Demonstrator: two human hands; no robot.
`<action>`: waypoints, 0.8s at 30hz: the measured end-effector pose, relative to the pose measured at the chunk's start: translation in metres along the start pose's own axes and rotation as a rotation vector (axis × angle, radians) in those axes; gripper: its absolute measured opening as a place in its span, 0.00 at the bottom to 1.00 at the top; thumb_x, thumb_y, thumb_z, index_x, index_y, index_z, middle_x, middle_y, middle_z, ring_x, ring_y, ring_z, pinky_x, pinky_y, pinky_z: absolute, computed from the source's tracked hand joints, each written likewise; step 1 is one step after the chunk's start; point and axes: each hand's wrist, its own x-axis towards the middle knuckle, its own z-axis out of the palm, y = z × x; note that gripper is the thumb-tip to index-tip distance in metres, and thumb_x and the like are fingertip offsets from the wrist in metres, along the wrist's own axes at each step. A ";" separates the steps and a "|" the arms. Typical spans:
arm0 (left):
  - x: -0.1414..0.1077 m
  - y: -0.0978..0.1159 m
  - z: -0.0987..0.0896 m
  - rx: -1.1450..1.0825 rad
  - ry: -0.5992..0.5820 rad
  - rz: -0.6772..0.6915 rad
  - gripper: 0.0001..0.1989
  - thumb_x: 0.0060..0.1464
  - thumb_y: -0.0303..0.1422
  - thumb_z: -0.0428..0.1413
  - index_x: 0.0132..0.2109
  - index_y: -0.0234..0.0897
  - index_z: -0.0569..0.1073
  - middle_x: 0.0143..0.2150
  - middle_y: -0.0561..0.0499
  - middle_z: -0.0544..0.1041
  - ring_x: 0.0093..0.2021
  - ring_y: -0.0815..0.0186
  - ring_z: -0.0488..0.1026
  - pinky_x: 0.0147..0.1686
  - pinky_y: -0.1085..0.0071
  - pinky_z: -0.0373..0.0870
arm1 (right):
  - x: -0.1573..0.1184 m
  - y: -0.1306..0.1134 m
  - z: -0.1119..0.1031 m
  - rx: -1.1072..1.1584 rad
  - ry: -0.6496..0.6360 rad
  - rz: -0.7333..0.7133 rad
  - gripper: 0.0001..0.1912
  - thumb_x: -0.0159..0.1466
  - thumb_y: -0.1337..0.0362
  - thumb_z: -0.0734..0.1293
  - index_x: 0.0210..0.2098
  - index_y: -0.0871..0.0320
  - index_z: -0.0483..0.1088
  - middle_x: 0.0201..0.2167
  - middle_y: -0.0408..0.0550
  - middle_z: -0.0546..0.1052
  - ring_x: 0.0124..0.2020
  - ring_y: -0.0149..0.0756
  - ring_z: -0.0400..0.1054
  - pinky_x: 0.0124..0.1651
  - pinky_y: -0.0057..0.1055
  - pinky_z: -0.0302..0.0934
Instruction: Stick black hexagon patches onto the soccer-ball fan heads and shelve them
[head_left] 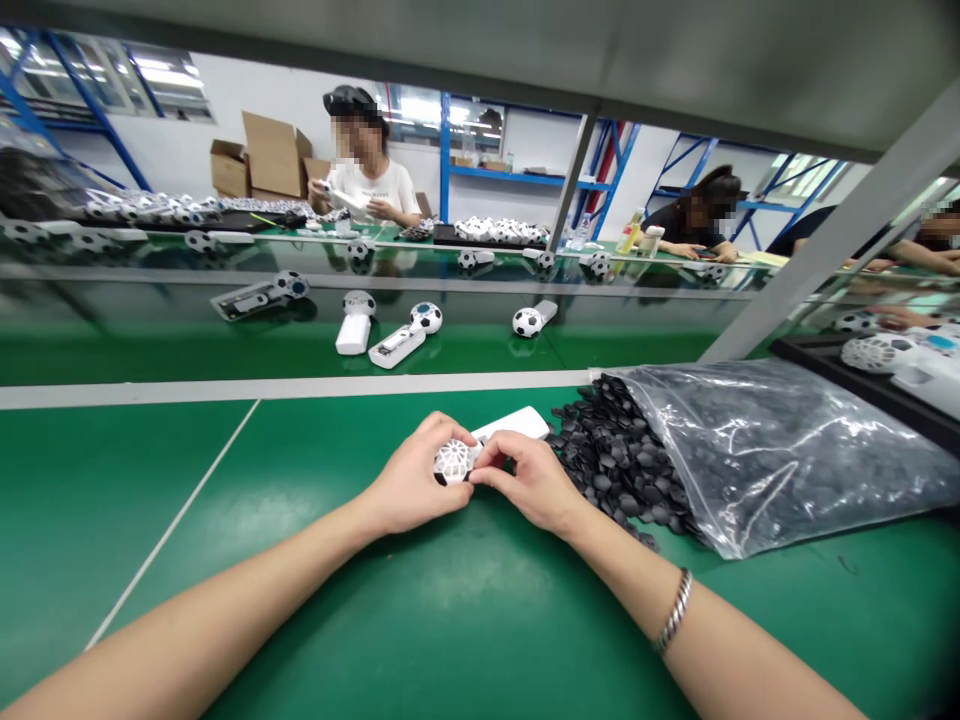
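My left hand [427,475] is closed around the ball-shaped head of a white handheld device [514,425]. That head looks like a football, with a white grille facing up and some black patches low on its side. The device's white handle points away to the right and lies behind my right hand [529,475]. My right thumb and forefinger are pinched together against the right side of the ball; whatever is between them is hidden. Right beside this hand spreads a heap of small black plastic pieces [619,455], spilling from a clear plastic bag [795,440].
Several football-headed devices, among them one white unit [355,330], lie on the green strip beyond the pale ledge [300,388]. A black tray [922,400] with more units stands at right. A slanted metal post [832,220] crosses the right side. Co-workers sit across the line.
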 end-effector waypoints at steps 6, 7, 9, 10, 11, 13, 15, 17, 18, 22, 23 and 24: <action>-0.001 0.003 -0.010 -0.034 0.028 -0.021 0.18 0.37 0.28 0.57 0.41 0.39 0.67 0.39 0.52 0.67 0.37 0.65 0.68 0.37 0.70 0.67 | -0.002 0.001 0.000 0.008 0.077 -0.069 0.07 0.54 0.63 0.69 0.28 0.57 0.66 0.29 0.42 0.70 0.32 0.31 0.64 0.34 0.27 0.58; -0.001 0.003 -0.020 -0.029 0.046 -0.054 0.19 0.37 0.29 0.57 0.41 0.38 0.67 0.38 0.52 0.69 0.35 0.65 0.68 0.34 0.70 0.67 | -0.003 0.000 0.000 0.003 0.083 -0.096 0.07 0.55 0.63 0.69 0.29 0.57 0.66 0.31 0.43 0.70 0.34 0.32 0.64 0.36 0.28 0.59; 0.003 0.001 -0.051 -0.002 0.152 -0.145 0.20 0.39 0.33 0.58 0.42 0.38 0.67 0.37 0.52 0.71 0.32 0.66 0.68 0.31 0.71 0.66 | -0.006 -0.002 -0.001 -0.006 0.073 -0.128 0.05 0.56 0.65 0.68 0.31 0.56 0.66 0.35 0.45 0.69 0.39 0.33 0.64 0.41 0.29 0.59; 0.008 -0.002 -0.070 0.024 0.236 -0.191 0.20 0.39 0.36 0.58 0.43 0.38 0.67 0.36 0.52 0.71 0.31 0.66 0.69 0.30 0.71 0.66 | -0.007 -0.003 -0.002 -0.009 0.065 -0.128 0.04 0.57 0.66 0.67 0.31 0.56 0.66 0.36 0.45 0.68 0.40 0.33 0.64 0.43 0.29 0.59; 0.014 -0.006 -0.091 0.056 0.352 -0.232 0.21 0.40 0.39 0.59 0.42 0.38 0.67 0.37 0.52 0.72 0.32 0.65 0.69 0.30 0.71 0.67 | -0.008 -0.003 -0.002 -0.013 0.057 -0.120 0.03 0.58 0.67 0.66 0.31 0.56 0.66 0.37 0.45 0.68 0.41 0.33 0.64 0.44 0.29 0.59; 0.032 -0.019 -0.134 0.161 0.557 -0.291 0.24 0.38 0.44 0.59 0.44 0.39 0.67 0.39 0.52 0.72 0.35 0.63 0.70 0.32 0.71 0.68 | -0.010 -0.003 -0.001 -0.024 0.022 -0.104 0.02 0.59 0.68 0.64 0.31 0.55 0.65 0.37 0.45 0.68 0.41 0.32 0.63 0.45 0.29 0.58; 0.056 -0.038 -0.171 0.346 0.648 -0.395 0.27 0.38 0.48 0.58 0.46 0.43 0.66 0.42 0.53 0.72 0.37 0.62 0.71 0.33 0.71 0.68 | -0.011 -0.003 0.001 -0.039 -0.039 -0.103 0.02 0.60 0.68 0.64 0.32 0.55 0.65 0.37 0.44 0.68 0.41 0.31 0.63 0.44 0.28 0.59; 0.081 -0.059 -0.196 0.431 0.656 -0.477 0.29 0.36 0.49 0.59 0.46 0.40 0.67 0.41 0.49 0.72 0.38 0.57 0.71 0.32 0.66 0.68 | -0.013 -0.003 0.003 -0.056 -0.093 -0.111 0.02 0.60 0.68 0.63 0.32 0.55 0.65 0.38 0.44 0.68 0.39 0.30 0.64 0.43 0.27 0.59; 0.093 -0.069 -0.204 0.460 0.656 -0.513 0.31 0.36 0.49 0.59 0.46 0.38 0.66 0.41 0.46 0.72 0.39 0.53 0.71 0.33 0.64 0.67 | -0.013 -0.003 0.003 -0.064 -0.110 -0.114 0.02 0.60 0.68 0.63 0.33 0.55 0.65 0.38 0.44 0.68 0.39 0.30 0.64 0.42 0.26 0.59; 0.138 -0.093 -0.209 0.528 0.676 -0.584 0.39 0.40 0.53 0.55 0.53 0.30 0.60 0.48 0.35 0.67 0.47 0.43 0.66 0.39 0.56 0.65 | -0.014 0.000 0.004 -0.097 -0.123 -0.124 0.02 0.61 0.67 0.62 0.33 0.54 0.65 0.38 0.43 0.68 0.38 0.29 0.64 0.41 0.24 0.60; 0.148 -0.095 -0.205 0.543 0.674 -0.580 0.40 0.41 0.54 0.53 0.55 0.30 0.58 0.51 0.35 0.64 0.49 0.42 0.65 0.40 0.56 0.64 | -0.014 0.001 0.004 -0.108 -0.126 -0.127 0.02 0.61 0.67 0.62 0.33 0.54 0.66 0.37 0.43 0.69 0.38 0.29 0.65 0.41 0.24 0.60; 0.158 -0.097 -0.199 0.559 0.666 -0.570 0.40 0.42 0.54 0.53 0.56 0.31 0.56 0.54 0.34 0.61 0.50 0.42 0.64 0.42 0.55 0.63 | -0.013 0.003 0.005 -0.120 -0.131 -0.131 0.01 0.61 0.67 0.62 0.33 0.54 0.66 0.37 0.43 0.69 0.38 0.29 0.65 0.40 0.24 0.60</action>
